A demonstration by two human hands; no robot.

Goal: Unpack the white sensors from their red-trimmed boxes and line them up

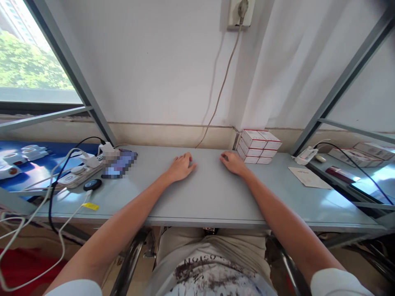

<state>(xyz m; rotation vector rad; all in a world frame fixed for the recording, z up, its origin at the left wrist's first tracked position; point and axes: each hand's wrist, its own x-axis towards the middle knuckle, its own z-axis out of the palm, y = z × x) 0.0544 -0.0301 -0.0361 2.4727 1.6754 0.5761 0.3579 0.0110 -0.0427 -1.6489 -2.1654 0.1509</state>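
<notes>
- Plainly, no object is seen to be held by either hand; both are laid on the tabletop [203, 201] near the middle of the frame, with a bare stretch of it left between them.
- The left hand [181, 167] is placed palm down, with its fingers loosely spread and the thumb held apart; of the loose items to its left, it is nearest to the phone [119, 164].
- The right hand [233, 163] is rested with its fingers loosely curled inward; how far it is closed, or whether something small is covered, cannot be told.
- Just beside the right hand, right of centre, the white boxes [251, 144] with red edges are stacked three high and two across; how many are set behind cannot be told.
- As far as progress can be judged, the boxes are already neatly piled and their visible faces are closed; whether they have been filled, or whether any handling is left, is not shown.
- At the left of the frame, the power strip [69, 179] is loaded with plugs, and a black disc [92, 184] is placed near it.
- At the right, a paper [309, 177] is laid flat, with a white adapter [305, 156] above it.
- At the top, a cord [224, 82] is plugged into the socket [231, 18].
</notes>
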